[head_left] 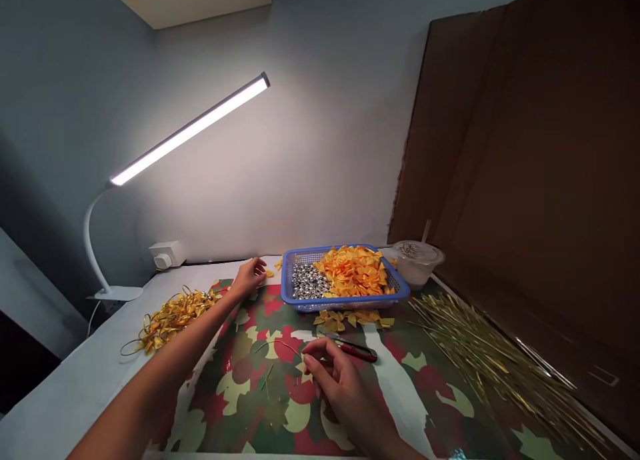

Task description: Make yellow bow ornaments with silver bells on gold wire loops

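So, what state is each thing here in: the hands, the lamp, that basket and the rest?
Desk lamp: switched on.
Left hand: open, resting on the tabletop.
Right hand: curled, fingertips at a thin wire.
Red-handled snips: lying on the leaf-patterned mat.
Blue basket: holding silver beads and orange ribbon pieces.
Plastic cup: lidded, straw in.

Patterned plastic mat on surface. Plastic basket at mat's back edge: metal beads in left part, ribbon pieces in right. Loose ribbon scraps just before basket, snips before those. Left hand beside basket; right hand on mat, touching snips. Wired ribbon pile left of mat; metallic sticks right. Lidded cup right of basket. Desk lamp behind, far left.
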Available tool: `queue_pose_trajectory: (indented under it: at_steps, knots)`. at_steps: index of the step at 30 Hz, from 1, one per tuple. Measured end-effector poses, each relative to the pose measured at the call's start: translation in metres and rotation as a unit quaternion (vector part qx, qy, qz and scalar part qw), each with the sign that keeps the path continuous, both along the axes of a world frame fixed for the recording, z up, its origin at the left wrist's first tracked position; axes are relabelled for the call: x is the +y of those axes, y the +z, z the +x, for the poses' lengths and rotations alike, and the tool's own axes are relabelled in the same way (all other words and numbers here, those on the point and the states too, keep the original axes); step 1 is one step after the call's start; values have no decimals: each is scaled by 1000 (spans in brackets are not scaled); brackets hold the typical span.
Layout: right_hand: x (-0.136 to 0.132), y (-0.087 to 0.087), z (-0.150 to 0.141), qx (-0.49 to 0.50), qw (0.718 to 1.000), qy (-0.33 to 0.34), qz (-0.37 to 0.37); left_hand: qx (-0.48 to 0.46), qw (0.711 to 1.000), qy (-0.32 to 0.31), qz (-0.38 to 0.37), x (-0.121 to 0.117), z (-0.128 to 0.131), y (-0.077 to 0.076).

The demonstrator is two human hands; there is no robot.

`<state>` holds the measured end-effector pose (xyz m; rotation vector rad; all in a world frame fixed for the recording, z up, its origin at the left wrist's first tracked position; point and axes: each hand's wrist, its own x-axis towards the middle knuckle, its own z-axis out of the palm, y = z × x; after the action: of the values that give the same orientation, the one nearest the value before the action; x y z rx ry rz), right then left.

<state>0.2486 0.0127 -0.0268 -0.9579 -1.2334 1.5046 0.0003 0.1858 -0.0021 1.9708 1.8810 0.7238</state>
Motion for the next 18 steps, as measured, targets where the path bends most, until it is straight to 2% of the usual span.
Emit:
queue_pose_trajectory:
  at_steps: [5, 9, 14, 18]
  knots:
    - [-2, 5, -1, 12, 1000, -8, 5, -60, 998, -21, -22, -44, -16, 7]
    - [-3, 4, -2, 18, 999, -29, 16, -46, 998, -47, -12, -65, -20, 16]
    - [10, 0, 5, 27, 994, -97, 31, 22, 993, -115, -11, -80, 0, 21]
    - [22, 3, 15, 32, 988, -146, 45, 80, 975, -195, -74, -98, 17, 28]
